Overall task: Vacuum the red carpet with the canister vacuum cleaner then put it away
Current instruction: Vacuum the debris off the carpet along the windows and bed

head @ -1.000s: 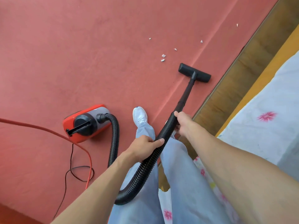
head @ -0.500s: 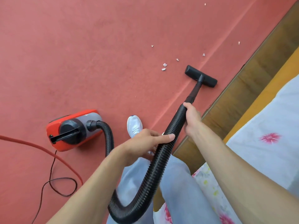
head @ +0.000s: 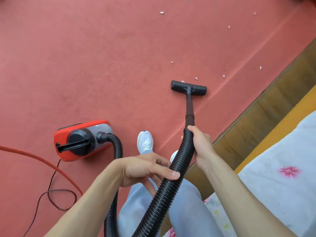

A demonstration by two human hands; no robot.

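The red carpet (head: 85, 65) fills most of the view. A red and grey canister vacuum (head: 82, 139) sits on it at the left, and its black ribbed hose (head: 164, 189) loops down and back up to a black wand. My right hand (head: 201, 146) grips the hose where it meets the wand. My left hand (head: 145, 170) holds the hose lower down with loose fingers. The flat black floor nozzle (head: 189, 88) rests on the carpet, touching one white scrap (head: 183, 81). Several more white scraps (head: 224, 76) lie beyond it.
An orange cable (head: 42, 161) and a thin black cord (head: 51, 197) trail across the carpet at the left. A wooden floor strip (head: 256, 117) borders the carpet on the right, next to a bed with a white flowered sheet (head: 282, 168). My white shoe (head: 145, 142) stands beside the canister.
The nozzle has swung left off the carpet edge and now lies square to me against the nearest scraps. My right hand turned with the hose; my left fingers have loosened.
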